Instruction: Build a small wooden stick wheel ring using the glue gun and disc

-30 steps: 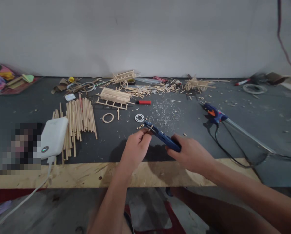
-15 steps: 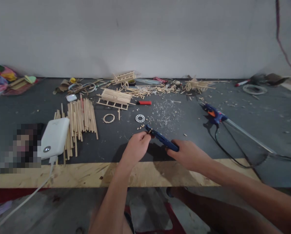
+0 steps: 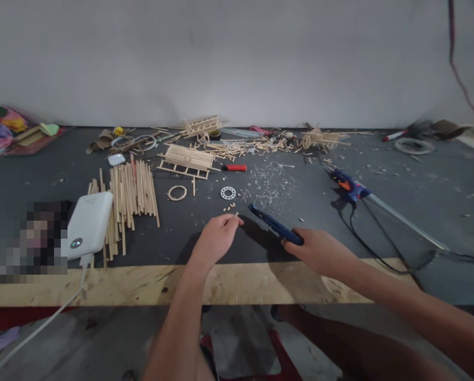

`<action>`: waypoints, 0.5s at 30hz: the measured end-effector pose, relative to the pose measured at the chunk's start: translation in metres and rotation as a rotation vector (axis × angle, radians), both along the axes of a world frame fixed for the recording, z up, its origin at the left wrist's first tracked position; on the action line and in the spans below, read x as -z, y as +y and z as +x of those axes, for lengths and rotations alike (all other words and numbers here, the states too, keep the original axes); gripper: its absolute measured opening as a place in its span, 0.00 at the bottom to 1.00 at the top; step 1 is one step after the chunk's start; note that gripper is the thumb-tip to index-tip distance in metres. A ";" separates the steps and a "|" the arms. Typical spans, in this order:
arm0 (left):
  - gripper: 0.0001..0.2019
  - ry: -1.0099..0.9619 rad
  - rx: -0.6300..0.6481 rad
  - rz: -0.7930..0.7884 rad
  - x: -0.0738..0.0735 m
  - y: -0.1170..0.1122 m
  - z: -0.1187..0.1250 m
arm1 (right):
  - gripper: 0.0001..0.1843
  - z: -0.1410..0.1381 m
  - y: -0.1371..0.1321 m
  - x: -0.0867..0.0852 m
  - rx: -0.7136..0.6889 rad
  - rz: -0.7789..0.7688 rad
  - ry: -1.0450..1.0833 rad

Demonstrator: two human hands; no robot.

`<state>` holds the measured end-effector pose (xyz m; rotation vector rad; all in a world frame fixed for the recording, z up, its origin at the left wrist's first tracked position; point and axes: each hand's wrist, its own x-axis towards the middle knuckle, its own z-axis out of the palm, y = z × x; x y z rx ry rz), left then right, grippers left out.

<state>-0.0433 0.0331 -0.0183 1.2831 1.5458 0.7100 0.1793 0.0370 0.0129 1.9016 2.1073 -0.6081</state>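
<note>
My left hand (image 3: 216, 235) is closed in a pinch on a small wooden stick (image 3: 237, 214), whose pale tip pokes up past the fingers. To its right, my right hand (image 3: 316, 246) grips dark blue cutting pliers (image 3: 274, 223) by the handles; their head points up and left, apart from the stick. Just beyond my left fingertips lie several short cut wooden bits (image 3: 229, 207) and a white ring with holes (image 3: 227, 193). A ring of small wooden pieces (image 3: 177, 193) rests farther left.
Long wooden sticks (image 3: 135, 190) lie at left beside a white power bank (image 3: 89, 222) with its cable. Model carts (image 3: 189, 159), a red lighter (image 3: 235, 168) and wood scraps (image 3: 260, 145) sit farther back. A blue glue gun (image 3: 346, 185) with a trailing cord is at right.
The pliers have moved right, away from the stick they were touching. My left hand has shifted slightly left, still pinching the stick.
</note>
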 end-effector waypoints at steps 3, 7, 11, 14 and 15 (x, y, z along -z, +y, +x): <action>0.18 0.008 0.005 0.011 0.000 0.000 0.000 | 0.18 -0.001 -0.001 -0.001 0.000 -0.007 -0.015; 0.18 0.007 -0.002 0.011 0.002 0.001 0.000 | 0.17 -0.004 -0.004 -0.004 0.007 0.003 -0.012; 0.19 -0.010 -0.012 0.012 0.002 0.002 0.000 | 0.15 -0.005 -0.005 -0.005 0.039 -0.004 0.032; 0.18 -0.010 -0.016 0.020 0.000 0.002 -0.001 | 0.13 0.000 0.002 -0.009 0.049 -0.003 0.080; 0.18 -0.009 -0.021 0.020 -0.001 0.001 -0.001 | 0.12 0.003 0.006 -0.011 0.061 0.011 0.092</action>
